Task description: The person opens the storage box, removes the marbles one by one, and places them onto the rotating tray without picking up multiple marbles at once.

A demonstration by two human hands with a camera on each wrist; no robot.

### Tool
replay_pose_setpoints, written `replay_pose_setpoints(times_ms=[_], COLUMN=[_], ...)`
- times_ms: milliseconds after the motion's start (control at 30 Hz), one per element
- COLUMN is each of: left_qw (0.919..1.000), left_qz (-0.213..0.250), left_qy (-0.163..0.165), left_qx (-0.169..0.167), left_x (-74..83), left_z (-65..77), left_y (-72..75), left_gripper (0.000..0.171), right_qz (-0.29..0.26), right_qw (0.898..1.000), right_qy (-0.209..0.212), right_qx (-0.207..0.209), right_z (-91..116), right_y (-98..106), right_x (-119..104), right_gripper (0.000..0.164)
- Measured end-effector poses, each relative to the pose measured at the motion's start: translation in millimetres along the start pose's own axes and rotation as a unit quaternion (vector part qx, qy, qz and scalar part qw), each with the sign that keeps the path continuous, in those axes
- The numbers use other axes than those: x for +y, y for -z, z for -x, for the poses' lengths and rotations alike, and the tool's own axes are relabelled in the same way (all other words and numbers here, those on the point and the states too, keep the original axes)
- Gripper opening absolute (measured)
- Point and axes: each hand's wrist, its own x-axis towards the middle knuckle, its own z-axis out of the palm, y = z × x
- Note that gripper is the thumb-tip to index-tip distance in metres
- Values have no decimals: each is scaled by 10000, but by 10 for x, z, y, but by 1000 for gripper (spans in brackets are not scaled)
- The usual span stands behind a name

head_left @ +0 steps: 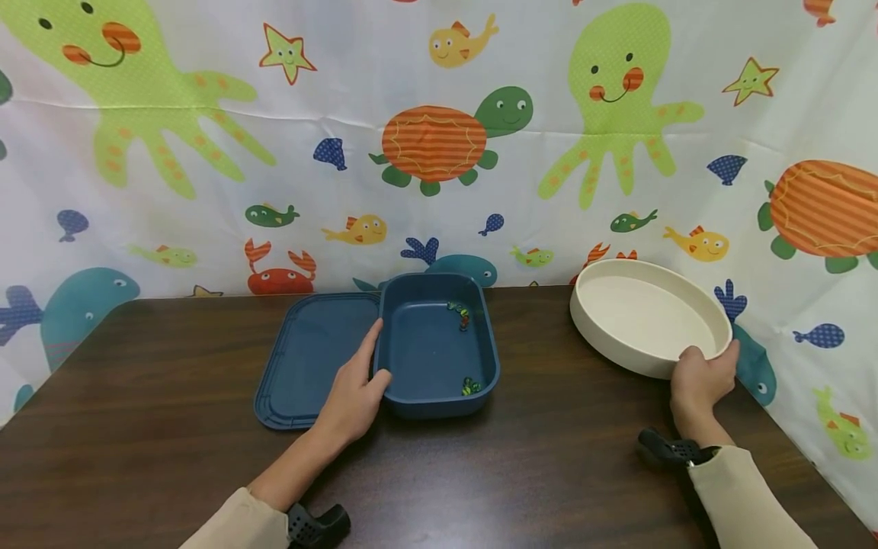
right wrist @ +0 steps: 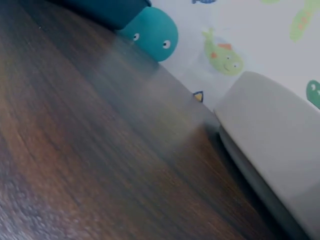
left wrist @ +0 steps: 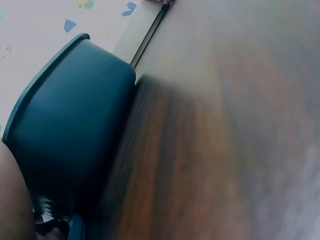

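My left hand (head_left: 353,395) holds the left wall of a deep blue rectangular container (head_left: 435,412), its thumb over the rim near the front corner. Two small clusters of green and reddish pieces lie inside, one toward the back right (head_left: 462,314) and one at the front right (head_left: 470,386); they are too small to name. To the right, my right hand (head_left: 703,381) grips the near right edge of a shallow round cream dish (head_left: 648,316), which looks tilted. The dish's side (right wrist: 275,130) shows in the right wrist view, and the container's outer wall (left wrist: 75,115) fills much of the left wrist view.
A flat blue lid (head_left: 315,358) lies on the dark wood table (head_left: 535,473), left of the container and right beside it. Behind the table hangs a white curtain (head_left: 439,46) printed with sea animals. It also runs along the table's right side.
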Motion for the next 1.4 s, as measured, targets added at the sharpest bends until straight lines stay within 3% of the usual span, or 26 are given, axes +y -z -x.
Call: replay_pose_setpoints(times_ms=[200,433,700,1067,1400], left_qw=[9998,9995,9983,9967,9962], left_qz=[-118,-210,-391,-437,-300], left_qy=[-27,-16,-25,25,95], left_qx=[142,250,423,691,810], left_x=[-3,17,18,42,107], left_z=[7,-5,-11,-7,-60], left_y=[-17,-21,-1,21,101], left_gripper=[75,73,68,68,64], right_qz=[88,208,377,217,269], right_qw=[9999,9985,9906,9746,9676], right_qy=[134,449,442,384,621], right_qx=[49,-225,-1239,-2194,-2434], right_z=[-16,1,12,38,40], right_y=[-2,-21,-15,-59,-82], right_x=[15,14,-13,-70,-76], right_gripper=[70,41,77,79,79])
